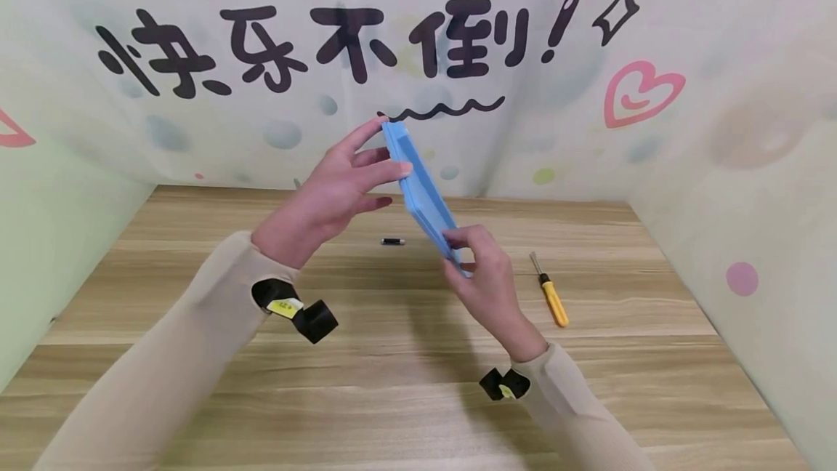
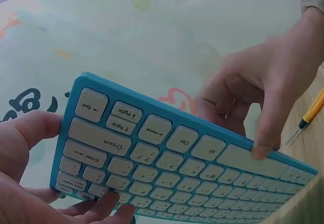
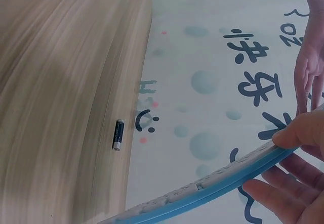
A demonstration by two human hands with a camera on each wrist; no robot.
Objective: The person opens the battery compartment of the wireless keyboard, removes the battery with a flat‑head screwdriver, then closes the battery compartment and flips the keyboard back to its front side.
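Observation:
Both hands hold a blue keyboard [image 1: 428, 202] with white keys up above the table, tilted so that its left end is higher in the head view. Its plain blue underside shows there, while the keys [image 2: 169, 178] show in the left wrist view. My left hand [image 1: 333, 187] grips the raised end, thumb on the underside and fingertips over keys near Enter. At the lower end my right hand [image 1: 487, 275] pinches the long edge; the left wrist view has that thumb on the wide space bar [image 2: 248, 158]. The right wrist view catches the keyboard [image 3: 202, 186] nearly edge-on.
A small black battery [image 1: 393, 242] with silver ends lies on the wood-grain table [image 1: 366, 398], beyond the hands. To the right is a screwdriver [image 1: 553, 300] with a yellow handle. A printed cloth backdrop [image 1: 458, 151] rises behind the table.

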